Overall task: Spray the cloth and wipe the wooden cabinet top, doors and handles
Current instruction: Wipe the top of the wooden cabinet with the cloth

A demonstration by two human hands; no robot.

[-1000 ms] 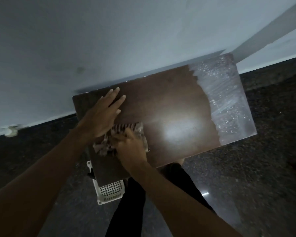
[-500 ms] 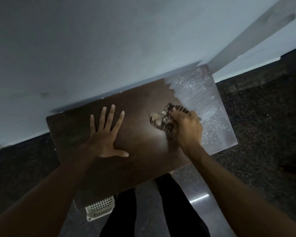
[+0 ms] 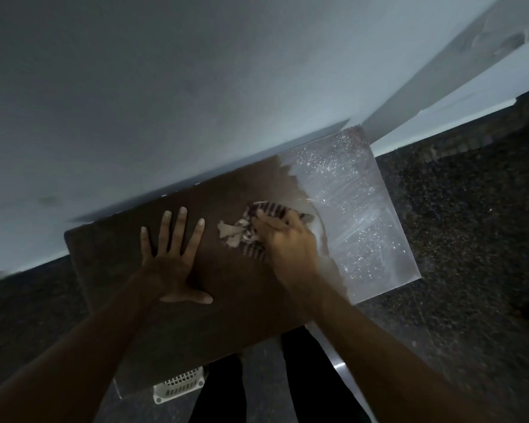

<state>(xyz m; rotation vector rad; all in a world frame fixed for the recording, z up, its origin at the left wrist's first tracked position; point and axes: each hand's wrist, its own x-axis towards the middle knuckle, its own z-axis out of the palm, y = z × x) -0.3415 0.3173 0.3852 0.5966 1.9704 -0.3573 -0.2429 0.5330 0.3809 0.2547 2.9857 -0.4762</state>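
While the person stands at its front edge, one dark wooden cabinet top (image 3: 110,257) runs across the centre of the frame. Its back edge is against a pale wall (image 3: 165,102), with speckled dark floor (image 3: 471,239) on either side.

Items counted: one cabinet top, one cloth, one basket, two hands.

One striped cloth (image 3: 254,236), bunched, lies on the top right of centre. It sits at the border of a whitish, glistening wet patch (image 3: 361,215) covering the right end of the top.

One white slotted basket (image 3: 179,387) shows at lower centre, partly hidden beneath the cabinet's front edge. Its contents cannot be told.

Left hand (image 3: 171,267): palm down and flat on the wood left of centre, four fingers straight and spread, thumb splayed to the right, apart from the cloth.

Right hand (image 3: 290,245): knuckles up, fingers curled over the cloth and gripping it against the surface, forearm reaching in from the lower right.

Two legs (image 3: 217,392) in dark clothing show at the bottom edge.
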